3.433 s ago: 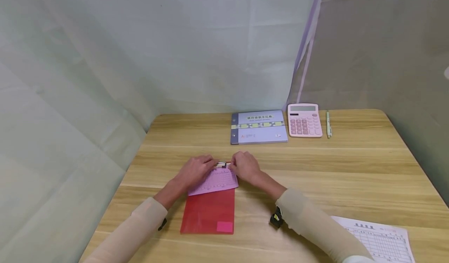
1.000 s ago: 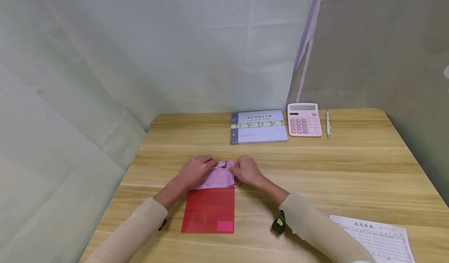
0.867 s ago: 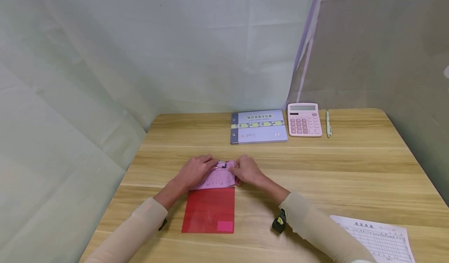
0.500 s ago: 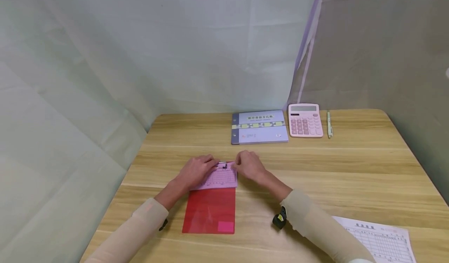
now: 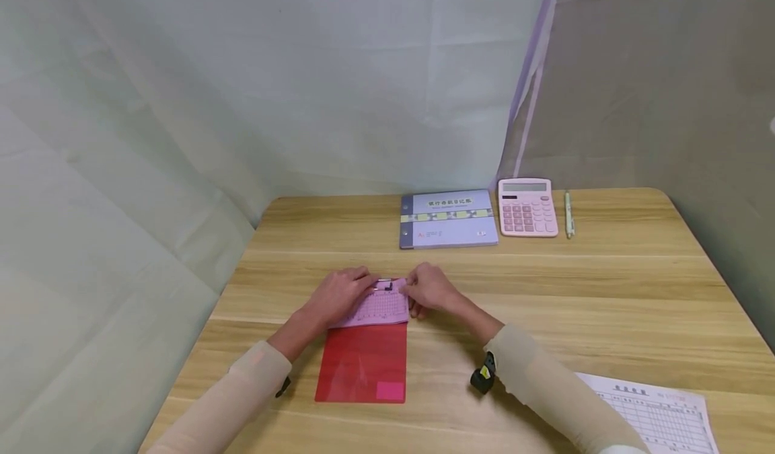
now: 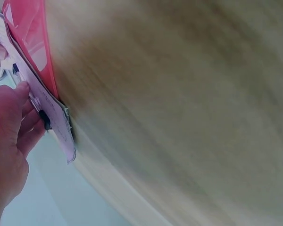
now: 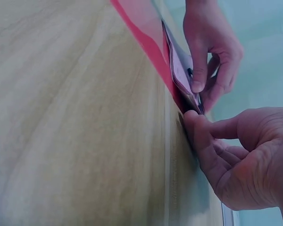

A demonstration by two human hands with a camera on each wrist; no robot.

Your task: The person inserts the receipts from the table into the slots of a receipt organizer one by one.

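A red clip folder lies on the wooden table, a small pink label at its lower right corner. Across its upper part rests a stack of pink printed slips, just below a metal clip with black tips. My left hand grips the clip at the top edge; in the left wrist view its thumb lies on the slips' side and its fingers reach behind. My right hand pinches the slips' upper right corner between thumb and forefinger. In the right wrist view, the slips' layered edge stands off the red cover.
A blue-grey ledger book, a pink calculator and a pale green pen line the table's far edge. A white printed form lies at the front right, partly behind the right sleeve. Pale curtains hang behind the table.
The slips, tilted and hanging lower 3.4 s ago, now lie straighter and nearer the top edge. My right hand has shifted slightly at their corner; the left hand has stayed put.
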